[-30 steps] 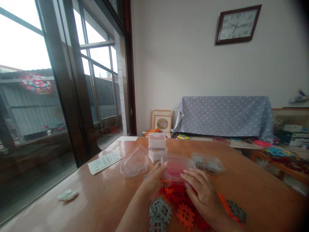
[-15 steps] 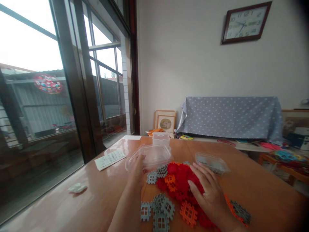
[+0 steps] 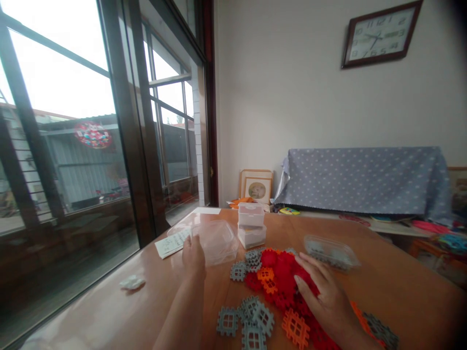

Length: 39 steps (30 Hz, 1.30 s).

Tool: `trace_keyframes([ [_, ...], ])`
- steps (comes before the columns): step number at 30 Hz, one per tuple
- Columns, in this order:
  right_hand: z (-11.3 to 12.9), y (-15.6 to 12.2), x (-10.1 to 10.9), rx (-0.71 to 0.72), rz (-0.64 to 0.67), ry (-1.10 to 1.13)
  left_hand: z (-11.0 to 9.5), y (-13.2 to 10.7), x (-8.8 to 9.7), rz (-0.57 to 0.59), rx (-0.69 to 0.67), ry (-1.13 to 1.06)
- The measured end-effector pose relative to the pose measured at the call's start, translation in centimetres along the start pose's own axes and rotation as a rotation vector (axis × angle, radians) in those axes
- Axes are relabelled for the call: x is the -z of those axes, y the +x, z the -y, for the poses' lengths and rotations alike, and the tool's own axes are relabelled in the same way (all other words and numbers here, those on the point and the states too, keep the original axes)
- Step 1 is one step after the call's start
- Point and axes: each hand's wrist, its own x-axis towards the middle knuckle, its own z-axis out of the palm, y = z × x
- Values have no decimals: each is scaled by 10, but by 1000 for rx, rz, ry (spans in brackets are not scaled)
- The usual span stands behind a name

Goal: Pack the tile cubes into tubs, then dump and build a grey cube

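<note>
This is a room in a home: a wall clock (image 3: pixel 381 34) hangs at one o'clock, a dotted cloth (image 3: pixel 365 182) drapes at two o'clock, and a framed picture (image 3: pixel 256 189) leans at twelve.

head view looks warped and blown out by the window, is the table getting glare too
In the head view, the window is blown out nearly white and the wooden table shows pale glare along its window side; also in the head view, the wide lens bends the dark window frame and the top right corner falls dark.
</note>
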Motion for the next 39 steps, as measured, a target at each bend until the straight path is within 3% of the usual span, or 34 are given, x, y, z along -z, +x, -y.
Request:
trace_keyframes([
  [6, -5, -3, -1, -75, 12, 17, 21, 6, -10, 49, 30, -30],
  [13, -10, -3, 1, -82, -11, 26, 25, 1, -8, 148, -6, -83],
  [18, -9, -2, 2, -93, -20, 37, 19, -5, -7, 67, 23, -171],
  [23, -9, -1, 1, -96, -14, 43, 14, -5, -5, 5, 33, -44],
  [26, -10, 0, 1, -92, -4, 31, 6, -10, -2, -158, -90, 10],
  [29, -7, 2, 2, -86, 35, 9, -11, -30, -6, -247, -382, -12],
  [31, -4, 6, 4, -106, 73, -37, -26, -54, -15, -141, -559, -38],
  [34, -3, 11, 7, -184, 125, -161, -47, -104, -32, 124, -799, -46],
  [39, -12, 13, 8, -259, 146, -250, -65, -197, -55, 776, -1065, -56],
])
